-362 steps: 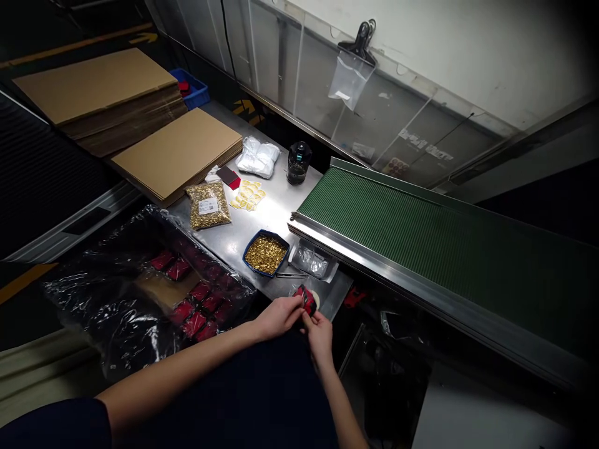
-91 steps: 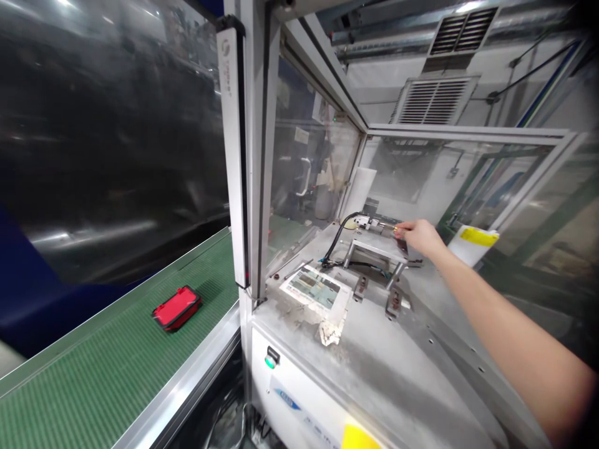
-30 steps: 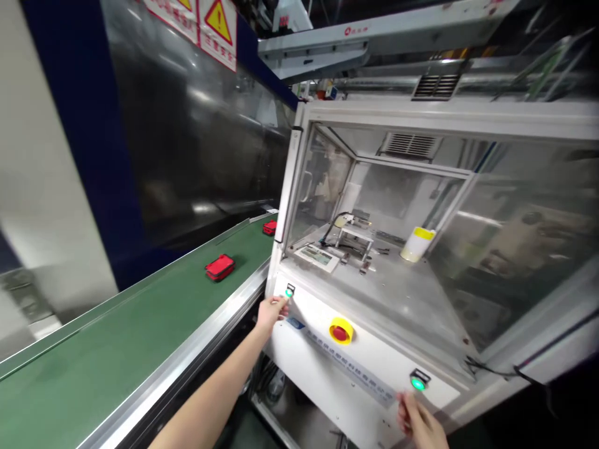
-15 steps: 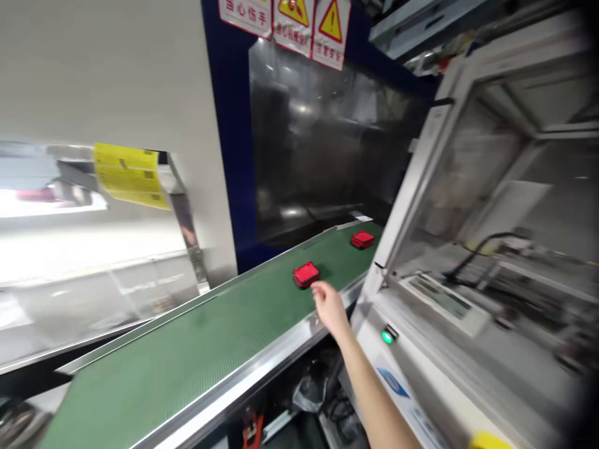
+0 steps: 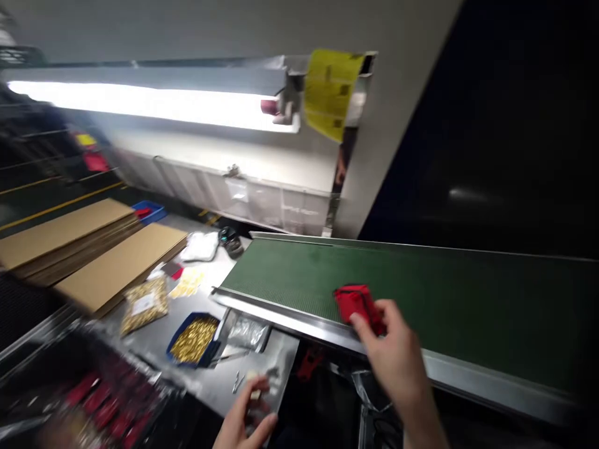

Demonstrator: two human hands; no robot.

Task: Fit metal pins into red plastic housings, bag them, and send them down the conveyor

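Note:
My right hand (image 5: 397,349) is closed on a red, squarish plastic part (image 5: 353,302) with dark edges, gripped between thumb and fingers. The part is tilted over the near edge of the green conveyor belt (image 5: 290,268); whether it touches the belt I cannot tell. Low in the view, my left hand (image 5: 250,411) is smeared a little by motion, its thumb and fingers apart, with nothing clearly held. It hovers by the right end of the metal table (image 5: 215,383), close to some small metal pieces (image 5: 238,380).
A blue bin (image 5: 175,349) of brass-coloured small parts and a clear bag (image 5: 145,302) of similar parts lie on the table. Cardboard sheets (image 5: 121,262) are stacked at the left. Lower left, a plastic-lined box (image 5: 159,380) contains several red parts. A bright tube lamp (image 5: 163,106) hangs above.
The view has swung left toward the table. My right hand, earlier beside a red part on the belt, now grips a red part. My left hand has come into view.

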